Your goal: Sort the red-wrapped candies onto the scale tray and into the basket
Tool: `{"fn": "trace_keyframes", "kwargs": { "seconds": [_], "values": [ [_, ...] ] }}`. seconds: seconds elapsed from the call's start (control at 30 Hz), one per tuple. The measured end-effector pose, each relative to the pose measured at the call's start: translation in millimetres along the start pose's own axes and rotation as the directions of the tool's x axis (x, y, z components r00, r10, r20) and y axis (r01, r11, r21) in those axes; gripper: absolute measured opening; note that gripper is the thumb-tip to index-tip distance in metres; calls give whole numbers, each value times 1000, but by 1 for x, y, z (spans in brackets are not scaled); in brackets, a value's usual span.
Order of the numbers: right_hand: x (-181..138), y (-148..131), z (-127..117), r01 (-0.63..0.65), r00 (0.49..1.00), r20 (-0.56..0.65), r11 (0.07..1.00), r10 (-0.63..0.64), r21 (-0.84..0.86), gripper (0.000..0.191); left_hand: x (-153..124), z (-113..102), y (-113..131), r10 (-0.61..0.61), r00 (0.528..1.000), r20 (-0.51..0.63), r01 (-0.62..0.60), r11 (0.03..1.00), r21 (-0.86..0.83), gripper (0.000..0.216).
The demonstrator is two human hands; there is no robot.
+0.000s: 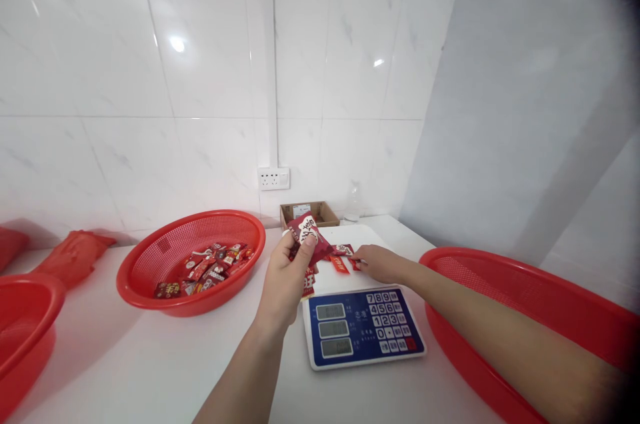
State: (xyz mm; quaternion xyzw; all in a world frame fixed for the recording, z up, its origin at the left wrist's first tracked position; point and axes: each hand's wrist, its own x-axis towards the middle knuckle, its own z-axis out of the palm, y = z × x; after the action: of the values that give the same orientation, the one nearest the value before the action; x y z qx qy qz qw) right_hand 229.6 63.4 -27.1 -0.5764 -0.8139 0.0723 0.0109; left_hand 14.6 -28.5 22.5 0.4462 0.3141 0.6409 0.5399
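Nearest the camera, the right arm [465,304] crosses a red basket [545,284] beside a scale [364,339]. The left hand [284,277] grasps a maroon packet [323,249], seemingly with another beneath; the right hand [374,261] is at small packets [340,265] on the scale's pan [350,235], though I cannot tell whether it grips one. Work looks partway along: more packets [215,272] lie in a second basket [165,244]. White worktop [210,364] meets a tiled wall [200,77]; a carton [327,212] and bottle [353,201] stand there.
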Motion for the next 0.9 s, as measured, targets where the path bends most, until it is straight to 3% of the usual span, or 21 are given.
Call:
{"fn": "trace_keyframes", "kwargs": {
  "seconds": [0.9],
  "values": [
    [-14, -10, -8, -52, 998, -40, 998, 54, 35, 31, 3, -3, -6, -2, 1000, 13, 1, 1000, 27, 32]
  ]
}}
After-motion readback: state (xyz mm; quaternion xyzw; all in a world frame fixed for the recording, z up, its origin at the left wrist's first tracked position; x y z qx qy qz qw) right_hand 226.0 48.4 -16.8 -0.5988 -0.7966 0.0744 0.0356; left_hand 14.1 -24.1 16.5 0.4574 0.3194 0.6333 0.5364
